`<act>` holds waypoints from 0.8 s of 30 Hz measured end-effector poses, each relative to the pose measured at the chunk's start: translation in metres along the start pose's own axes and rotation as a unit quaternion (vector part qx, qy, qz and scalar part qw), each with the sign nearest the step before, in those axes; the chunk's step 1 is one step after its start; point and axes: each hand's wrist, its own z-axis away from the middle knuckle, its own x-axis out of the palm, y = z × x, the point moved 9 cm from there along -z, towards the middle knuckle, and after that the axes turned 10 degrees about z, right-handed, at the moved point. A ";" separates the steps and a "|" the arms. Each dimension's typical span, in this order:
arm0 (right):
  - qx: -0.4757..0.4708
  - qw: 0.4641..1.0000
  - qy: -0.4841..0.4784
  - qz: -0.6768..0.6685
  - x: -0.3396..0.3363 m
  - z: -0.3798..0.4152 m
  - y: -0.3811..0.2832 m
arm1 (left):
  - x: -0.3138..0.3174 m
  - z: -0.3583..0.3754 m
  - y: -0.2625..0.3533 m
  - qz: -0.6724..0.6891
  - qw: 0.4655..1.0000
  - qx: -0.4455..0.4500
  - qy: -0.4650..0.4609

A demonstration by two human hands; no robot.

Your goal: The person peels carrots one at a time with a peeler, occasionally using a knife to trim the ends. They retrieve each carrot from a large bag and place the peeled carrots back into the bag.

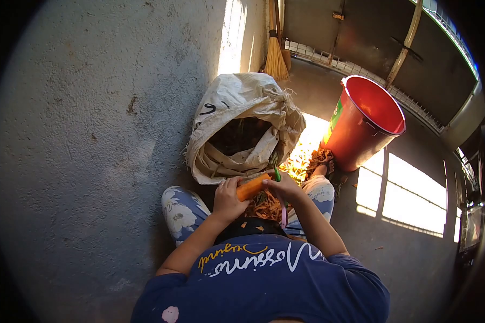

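My left hand (pixel 229 199) is wrapped round the lower end of a thick orange carrot (pixel 251 188), which lies slantwise between my hands. At its upper end is my right hand (pixel 286 189), closed on a peeler (pixel 277 173) whose green end sticks up past the fingers. A pinkish strip hangs below that hand; the peeler's blade is hidden. Orange peelings (pixel 267 206) are heaped under the carrot, between my legs. Just beyond my hands stands a white woven sack (pixel 234 89), its mouth rolled open toward me and its inside dark.
A tall red bucket (pixel 355 134) stands at the right, with more peelings on the floor (pixel 307 156) beside it. Along my left runs a rough grey wall (pixel 102 134). A broom (pixel 276 59) leans in the far corner, near a dark metal gate (pixel 361 32).
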 end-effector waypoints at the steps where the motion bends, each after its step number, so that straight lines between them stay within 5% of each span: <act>1: -0.007 0.999 0.034 -0.037 -0.003 0.000 0.007 | 0.001 -0.001 0.000 0.000 1.000 0.000 0.001; 4: -0.009 0.988 0.081 -0.131 -0.020 0.001 0.015 | 0.004 -0.009 0.007 0.032 0.999 0.024 -0.021; 6: -0.012 0.964 0.117 -0.238 -0.036 0.006 0.015 | -0.008 -0.016 0.003 0.167 0.986 0.002 0.021; 13: -0.054 0.863 0.164 -0.474 -0.113 0.027 0.037 | -0.023 -0.009 -0.051 0.217 0.973 -0.074 0.041; 21: -0.053 0.853 0.161 -0.494 -0.138 0.038 0.030 | -0.003 0.015 -0.086 0.197 0.975 -0.101 0.021; 24: -0.115 0.804 0.240 -0.531 -0.222 0.039 0.023 | -0.002 0.016 -0.094 0.201 0.974 -0.108 0.004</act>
